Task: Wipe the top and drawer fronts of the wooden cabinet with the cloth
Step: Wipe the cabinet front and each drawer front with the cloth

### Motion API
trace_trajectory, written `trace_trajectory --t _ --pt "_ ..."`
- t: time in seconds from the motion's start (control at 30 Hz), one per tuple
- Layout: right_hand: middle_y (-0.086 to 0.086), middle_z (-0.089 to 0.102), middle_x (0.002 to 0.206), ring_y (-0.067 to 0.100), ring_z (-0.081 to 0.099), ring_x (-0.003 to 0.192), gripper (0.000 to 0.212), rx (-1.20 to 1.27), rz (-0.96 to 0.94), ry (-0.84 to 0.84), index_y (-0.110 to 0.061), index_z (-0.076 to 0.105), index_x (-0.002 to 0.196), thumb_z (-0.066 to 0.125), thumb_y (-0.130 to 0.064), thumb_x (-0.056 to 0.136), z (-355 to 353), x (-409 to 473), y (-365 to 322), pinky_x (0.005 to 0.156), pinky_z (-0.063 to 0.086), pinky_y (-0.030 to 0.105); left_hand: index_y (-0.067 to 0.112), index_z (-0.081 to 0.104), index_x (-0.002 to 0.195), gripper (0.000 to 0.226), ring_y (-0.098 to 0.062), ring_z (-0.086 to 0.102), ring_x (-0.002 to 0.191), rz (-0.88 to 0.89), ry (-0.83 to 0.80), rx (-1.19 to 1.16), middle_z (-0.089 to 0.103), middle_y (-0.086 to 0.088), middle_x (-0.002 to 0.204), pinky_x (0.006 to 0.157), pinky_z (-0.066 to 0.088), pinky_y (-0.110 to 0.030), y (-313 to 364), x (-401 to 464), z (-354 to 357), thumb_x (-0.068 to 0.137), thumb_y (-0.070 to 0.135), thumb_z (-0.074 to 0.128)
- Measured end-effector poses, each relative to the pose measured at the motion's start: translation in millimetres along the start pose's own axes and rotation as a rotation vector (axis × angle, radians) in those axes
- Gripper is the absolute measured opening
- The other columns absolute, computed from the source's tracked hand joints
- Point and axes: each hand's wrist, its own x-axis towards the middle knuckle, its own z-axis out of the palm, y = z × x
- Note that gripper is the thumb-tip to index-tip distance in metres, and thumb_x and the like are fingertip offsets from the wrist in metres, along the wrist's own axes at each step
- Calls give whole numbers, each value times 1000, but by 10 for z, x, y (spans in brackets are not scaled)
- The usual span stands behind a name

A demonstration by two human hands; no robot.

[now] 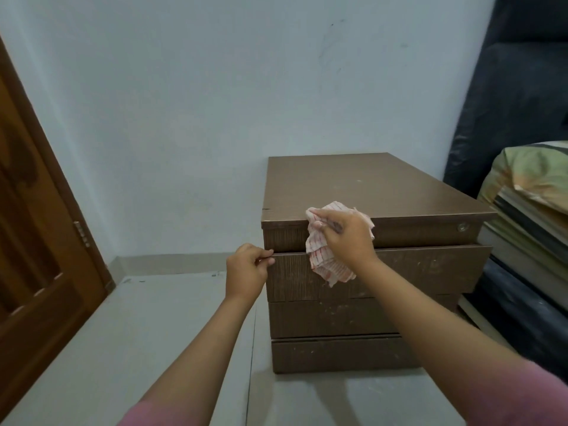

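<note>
Against the front top edge of the low brown wooden cabinet (368,186), the right hand (347,235) presses a crumpled white cloth with red stripes (325,265); its fingers (322,214) are clamped on the fabric, which hangs below them over the top two drawer fronts. Left of those fingers, the left hand (246,272) pinches the left corner of the second drawer front (430,272), its fingers closed together on the edge. Dusty smudges mark the drawer fronts beneath both hands.
</note>
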Motion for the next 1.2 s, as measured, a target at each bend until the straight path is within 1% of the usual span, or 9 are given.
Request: trace_trajectory --t 0.07,0.13,0.2,0.27,0.33,0.37,0.43,0.63,1.2 --pt "-31 59 90 -7 58 94 27 22 6 146 -26 69 112 65 -15 88 74 -216 -13 95 48 49 12 75 88 14 -1 59 74 -45 -30 -66 68 0 82 66 43 -3 -9 16 -53 75 6 73" --pt "-25 62 102 0 59 106 33 143 77 297 -29 65 117 64 -12 88 236 -463 -46 94 50 47 14 75 87 14 0 61 75 -69 -62 -113 68 2 81 67 43 -1 -10 21 -98 75 6 73" --pt "-16 62 115 8 55 118 36 242 189 357 -27 62 120 62 -8 89 450 -611 -112 98 48 47 14 75 85 15 1 62 75 -83 -84 -156 68 6 79 67 43 -1 -5 14 -136 74 5 74" --pt "-9 61 125 11 46 128 36 170 249 344 -31 59 120 60 -11 91 676 -667 -173 110 33 55 15 75 84 15 2 62 74 -89 -104 -186 68 8 78 67 44 -2 -5 0 -170 73 4 74" --pt "-4 59 131 15 36 136 28 22 261 319 -28 63 118 59 -17 92 879 -662 -184 116 7 59 16 75 82 16 2 64 74 -78 -117 -200 69 9 78 69 46 -5 -20 -16 -191 72 5 75" --pt "-4 58 132 17 31 140 25 -42 271 318 -26 66 116 58 -20 93 960 -653 -182 115 -3 56 18 75 82 16 1 64 75 -71 -118 -204 69 10 78 70 47 -6 -31 -24 -198 72 5 75" --pt "-4 58 134 18 24 143 23 -111 292 341 -25 68 113 55 -25 94 1050 -644 -183 110 -9 55 19 75 81 16 2 64 76 -53 -112 -207 69 12 77 71 48 -8 -43 -35 -204 72 5 75" --pt "-4 54 138 18 17 145 30 -239 267 354 -30 68 112 52 -42 89 1030 -684 -60 106 -12 60 14 75 83 13 3 62 79 -13 -93 -186 68 7 78 70 45 -4 -62 -41 -175 74 4 74" --pt "1 55 137 24 24 144 30 -328 306 461 -25 68 111 52 -38 89 318 -728 528 107 -1 68 11 72 80 10 -4 62 76 -3 -27 -112 66 3 79 68 45 -3 25 -121 -136 76 3 71"
